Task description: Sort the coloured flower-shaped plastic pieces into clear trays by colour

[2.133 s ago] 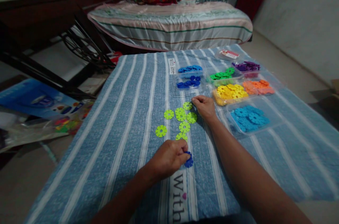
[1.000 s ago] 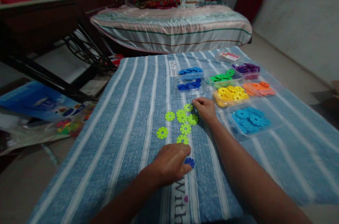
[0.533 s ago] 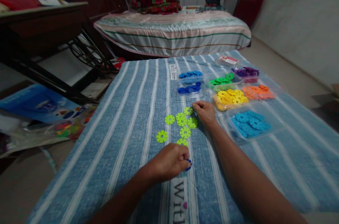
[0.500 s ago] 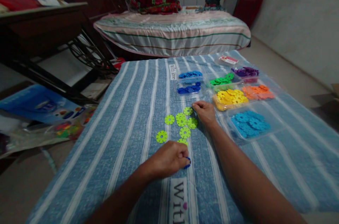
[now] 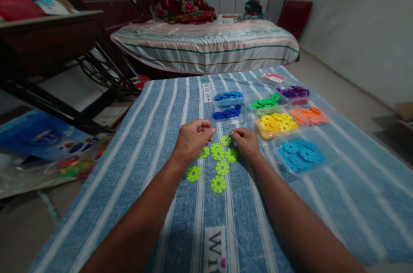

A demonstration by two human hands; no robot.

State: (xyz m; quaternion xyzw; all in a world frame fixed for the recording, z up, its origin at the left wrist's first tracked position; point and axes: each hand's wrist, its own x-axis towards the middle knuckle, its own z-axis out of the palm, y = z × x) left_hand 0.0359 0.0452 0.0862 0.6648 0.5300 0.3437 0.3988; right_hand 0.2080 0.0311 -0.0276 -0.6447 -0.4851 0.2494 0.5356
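Lime-green notched discs (image 5: 218, 184) lie flat in a loose group on the striped cloth, several of them touching in a cluster. My left hand (image 5: 194, 139) hovers at the group's far left side with curled fingers, partly covering one green disc (image 5: 204, 152). Whatever sits between those fingertips is hidden; no blue disc shows there. On the other side, my right hand (image 5: 246, 140) is closed in a pinch beside the farthest green disc (image 5: 226, 140). Its fingertips are too small to show what they hold, if anything.
Clear trays hold sorted discs: dark blue (image 5: 226, 112), lighter blue (image 5: 229, 96), green (image 5: 266, 102), purple (image 5: 293, 91), yellow (image 5: 278, 122), orange (image 5: 309, 115) and turquoise (image 5: 301, 155). A bed (image 5: 206, 45) stands beyond the table; a sewing-machine stand (image 5: 100, 64) is at left.
My left hand has moved away from me, from the near end of the green discs to their far left. The dark blue disc it held is out of sight. My right hand stays nearly put.
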